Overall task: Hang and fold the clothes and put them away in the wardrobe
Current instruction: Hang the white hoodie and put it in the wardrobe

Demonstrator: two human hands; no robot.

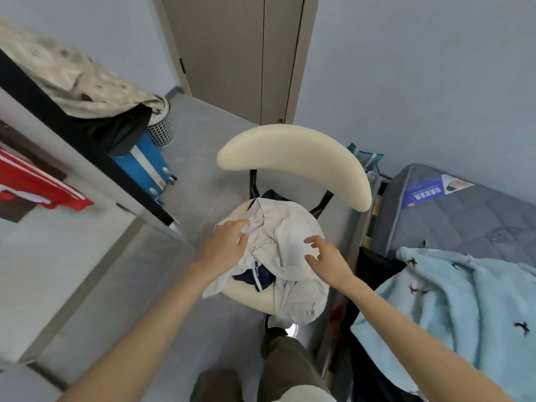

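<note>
1. Nearest, below both wrists, are the person's legs in olive trousers [287, 364].
2. The left hand [224, 242] rests on the white garment [285, 242]. Its fingers [236, 224] are fairly straight and lie flat on the cloth; I cannot tell if the thumb pinches a fold.
3. The right hand [327, 256] is over the right part of the same garment. Its fingers [313, 240] are spread, a little bent, and hold nothing; whether the tips touch the cloth I cannot tell.
4. The white garment lies crumpled between and under the fingers of both hands, on the cream seat [246, 294] of a chair. One part hangs over the near edge of the seat.
5. A navy garment [255, 278] shows from under the white one, just below the left fingers, and again beyond them at the back of the seat.
6. Beyond all the fingertips stands the curved cream backrest [290, 152].
7. To the right of the right fingers lies a light blue blanket [449, 300] with small dark figures, and behind it a grey mattress [464, 216].
8. To the left of the left fingers is a white unit with a black edge [87, 146]; a red garment [34, 187] is inside it and a patterned cloth [72, 79] lies on top.
9. Further, beyond the unit, stand a blue suitcase [142, 166] and a perforated basket [161, 130].
10. Farthest, straight ahead of the fingertips, is a closed grey door [237, 53].
</note>
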